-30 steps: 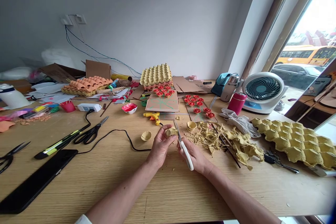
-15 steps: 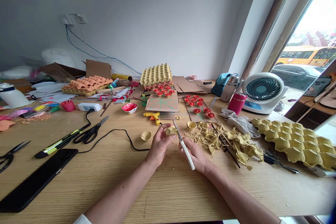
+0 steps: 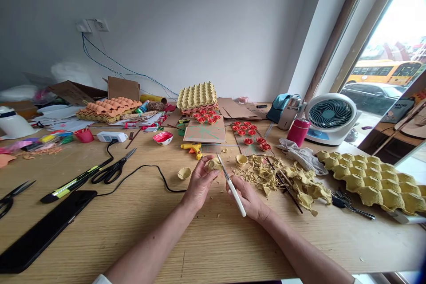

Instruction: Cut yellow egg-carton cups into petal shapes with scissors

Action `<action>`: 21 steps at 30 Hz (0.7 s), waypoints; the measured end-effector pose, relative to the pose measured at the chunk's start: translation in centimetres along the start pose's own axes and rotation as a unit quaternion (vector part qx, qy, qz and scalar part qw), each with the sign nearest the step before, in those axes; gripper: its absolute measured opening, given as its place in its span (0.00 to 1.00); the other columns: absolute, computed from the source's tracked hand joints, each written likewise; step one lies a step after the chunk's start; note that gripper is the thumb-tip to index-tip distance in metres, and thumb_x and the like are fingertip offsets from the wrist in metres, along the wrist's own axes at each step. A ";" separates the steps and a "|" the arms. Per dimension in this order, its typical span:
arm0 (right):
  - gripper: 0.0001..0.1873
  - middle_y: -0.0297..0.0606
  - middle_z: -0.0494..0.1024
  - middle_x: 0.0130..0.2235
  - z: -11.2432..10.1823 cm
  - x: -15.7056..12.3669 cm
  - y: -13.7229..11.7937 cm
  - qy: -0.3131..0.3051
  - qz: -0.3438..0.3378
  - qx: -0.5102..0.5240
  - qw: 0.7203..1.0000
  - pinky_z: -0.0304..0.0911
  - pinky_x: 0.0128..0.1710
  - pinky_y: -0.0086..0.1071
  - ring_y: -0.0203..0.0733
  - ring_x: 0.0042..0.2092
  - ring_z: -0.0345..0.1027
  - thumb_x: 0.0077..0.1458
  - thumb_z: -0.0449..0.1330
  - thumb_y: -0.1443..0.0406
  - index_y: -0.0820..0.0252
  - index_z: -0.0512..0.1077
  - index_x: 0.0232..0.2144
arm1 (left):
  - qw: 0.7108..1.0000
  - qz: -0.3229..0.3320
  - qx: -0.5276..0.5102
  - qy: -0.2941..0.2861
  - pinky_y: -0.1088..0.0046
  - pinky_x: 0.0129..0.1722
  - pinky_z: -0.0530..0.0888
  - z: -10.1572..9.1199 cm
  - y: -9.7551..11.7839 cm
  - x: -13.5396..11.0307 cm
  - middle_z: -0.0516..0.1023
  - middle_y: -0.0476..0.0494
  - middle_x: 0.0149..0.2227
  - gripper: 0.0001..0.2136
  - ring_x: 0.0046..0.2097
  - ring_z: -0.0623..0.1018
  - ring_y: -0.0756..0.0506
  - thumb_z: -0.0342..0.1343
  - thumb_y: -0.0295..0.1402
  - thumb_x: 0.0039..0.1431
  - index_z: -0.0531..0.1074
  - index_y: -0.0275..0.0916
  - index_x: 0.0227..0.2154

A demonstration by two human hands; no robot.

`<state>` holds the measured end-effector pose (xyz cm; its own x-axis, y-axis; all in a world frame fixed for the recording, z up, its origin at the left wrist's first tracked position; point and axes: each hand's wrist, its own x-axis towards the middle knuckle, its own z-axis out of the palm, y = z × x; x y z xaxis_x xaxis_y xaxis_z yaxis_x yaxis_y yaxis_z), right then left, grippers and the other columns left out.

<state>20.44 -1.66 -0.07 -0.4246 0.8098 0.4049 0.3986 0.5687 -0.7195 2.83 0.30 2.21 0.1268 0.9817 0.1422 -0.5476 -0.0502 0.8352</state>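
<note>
My left hand (image 3: 201,182) pinches a yellow egg-carton cup (image 3: 214,165) between thumb and fingers. White-handled scissors (image 3: 235,195) are gripped in my right hand (image 3: 248,195), their blades pointing up and away, close beside the cup's right edge. Whether the blades touch the cup I cannot tell. A loose egg-carton cup (image 3: 184,173) sits on the table left of my left hand. Beyond my right hand stands another cup or small stack of cups (image 3: 241,160), next to a heap of yellow carton scraps (image 3: 262,171).
A yellow glue gun (image 3: 192,148) lies ahead, near cardboard bearing red paper flowers (image 3: 208,116). Black scissors (image 3: 113,168), a cutter knife (image 3: 71,184) and a black tablet-like slab (image 3: 49,228) lie left. At right are an egg tray (image 3: 369,179), a fan (image 3: 331,117) and a red can (image 3: 298,132).
The cup in my left hand has turned slightly, showing more of its round face. The scissors have barely moved. The whole view has shifted a little.
</note>
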 end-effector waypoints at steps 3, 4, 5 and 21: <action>0.18 0.35 0.66 0.29 0.1 0.0 0.2 0.001 0.002 0.001 1.000 0.56 0.37 0.36 0.42 0.34 0.58 0.64 0.48 0.52 0.56 0.62 0.28 | 1.000 0.004 -0.001 0.003 0.73 0.44 0.68 0.0 0.0 0.0 0.78 0.52 0.37 0.22 0.39 0.76 0.50 0.69 0.30 0.46 0.72 0.46 0.45; 0.18 0.35 0.66 0.29 0.1 0.0 0.2 0.000 0.002 0.001 1.000 0.56 0.37 0.36 0.42 0.34 0.58 0.64 0.48 0.52 0.56 0.62 0.27 | 1.000 0.006 -0.002 0.004 0.73 0.44 0.68 0.0 0.0 0.0 0.78 0.52 0.37 0.22 0.39 0.76 0.50 0.69 0.30 0.46 0.72 0.45 0.45; 0.18 0.35 0.66 0.29 0.1 0.0 0.2 -0.001 0.003 0.001 1.000 0.56 0.36 0.36 0.42 0.33 0.57 0.64 0.48 0.52 0.56 0.61 0.27 | 1.000 0.009 -0.004 0.005 0.73 0.44 0.68 0.0 0.1 0.0 0.78 0.52 0.37 0.22 0.39 0.76 0.50 0.69 0.30 0.46 0.72 0.45 0.45; 0.15 0.33 0.66 0.28 -0.1 0.0 -0.1 -0.005 0.021 -0.007 1.000 0.56 0.35 0.34 0.41 0.32 0.57 0.63 0.52 0.56 0.56 0.62 0.26 | 1.000 0.024 0.012 -0.004 0.72 0.44 0.69 -0.5 0.7 0.5 0.77 0.51 0.37 0.20 0.39 0.75 0.50 0.68 0.30 0.46 0.74 0.44 0.44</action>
<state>20.51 -1.71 0.00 -0.4153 0.8319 0.3681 0.4272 0.5356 -0.7284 2.09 0.84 2.66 0.1073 0.9767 0.1857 -0.5324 -0.1013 0.8404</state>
